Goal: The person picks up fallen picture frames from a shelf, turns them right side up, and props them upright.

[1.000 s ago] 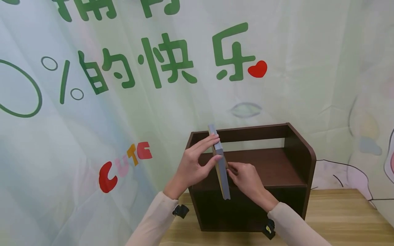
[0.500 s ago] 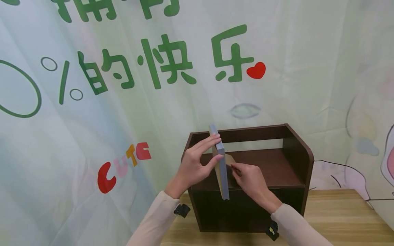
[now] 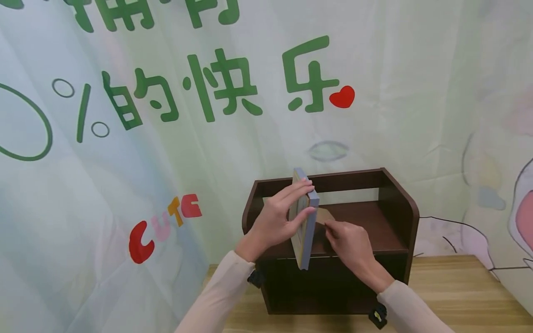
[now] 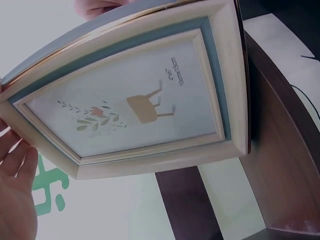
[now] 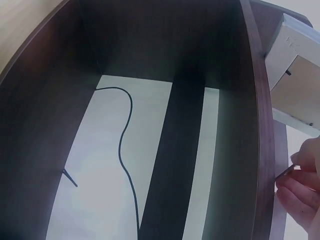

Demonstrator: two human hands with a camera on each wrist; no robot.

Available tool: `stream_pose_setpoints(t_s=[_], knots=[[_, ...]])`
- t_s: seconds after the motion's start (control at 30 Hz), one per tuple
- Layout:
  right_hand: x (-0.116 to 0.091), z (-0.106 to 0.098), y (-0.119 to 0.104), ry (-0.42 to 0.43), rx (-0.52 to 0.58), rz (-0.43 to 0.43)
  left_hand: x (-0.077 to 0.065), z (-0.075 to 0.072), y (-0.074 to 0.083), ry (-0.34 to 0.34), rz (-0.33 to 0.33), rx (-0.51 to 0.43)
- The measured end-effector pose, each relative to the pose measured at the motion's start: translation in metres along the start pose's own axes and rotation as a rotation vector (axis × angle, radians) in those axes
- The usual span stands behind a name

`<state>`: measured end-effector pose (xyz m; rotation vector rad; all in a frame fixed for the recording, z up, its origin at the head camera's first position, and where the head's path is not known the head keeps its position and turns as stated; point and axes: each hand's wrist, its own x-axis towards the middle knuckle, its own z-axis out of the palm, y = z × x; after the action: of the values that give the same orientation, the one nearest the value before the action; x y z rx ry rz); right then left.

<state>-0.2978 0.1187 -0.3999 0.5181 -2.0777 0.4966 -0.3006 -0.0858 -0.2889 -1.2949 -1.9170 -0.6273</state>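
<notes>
A picture frame [image 3: 308, 238] with a pale blue-grey edge stands upright, almost edge-on in the head view. My left hand [image 3: 276, 219] grips it, fingers over the top and thumb on the near edge. In the left wrist view, its front has a cream border round a print [image 4: 142, 109] of flowers and an animal-like shape. Behind the frame, my right hand [image 3: 351, 243] pinches the tip of a brown flap-like stand [image 3: 325, 216] angled out from the back. The right wrist view catches the pinching fingers [image 5: 300, 200] and part of the frame's white back [image 5: 281, 57].
A dark brown two-level shelf [image 3: 358, 180] stands behind and below the frame, with side walls and an upper board [image 3: 374, 222]. Under it is a wood-grain table [image 3: 449, 282]. A printed curtain [image 3: 250, 148] hangs close behind. Black cameras sit on both wrists.
My right hand has drawn back to the right, swinging the brown stand out from the frame's back. The frame and left hand have shifted right, and the frame has turned to show more of its front.
</notes>
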Motion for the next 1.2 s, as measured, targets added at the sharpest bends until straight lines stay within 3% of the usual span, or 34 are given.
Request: stream_pose_setpoints(t_s=[0.4, 1.2], knots=[[-0.01, 0.0, 0.007, 0.033, -0.023, 0.034, 0.013, 0.016, 0.001, -0.055, 0.067, 0.061], [-0.019, 0.002, 0.011, 0.007, 0.005, 0.076, 0.019, 0.029, 0.005, -0.116, 0.047, 0.034]])
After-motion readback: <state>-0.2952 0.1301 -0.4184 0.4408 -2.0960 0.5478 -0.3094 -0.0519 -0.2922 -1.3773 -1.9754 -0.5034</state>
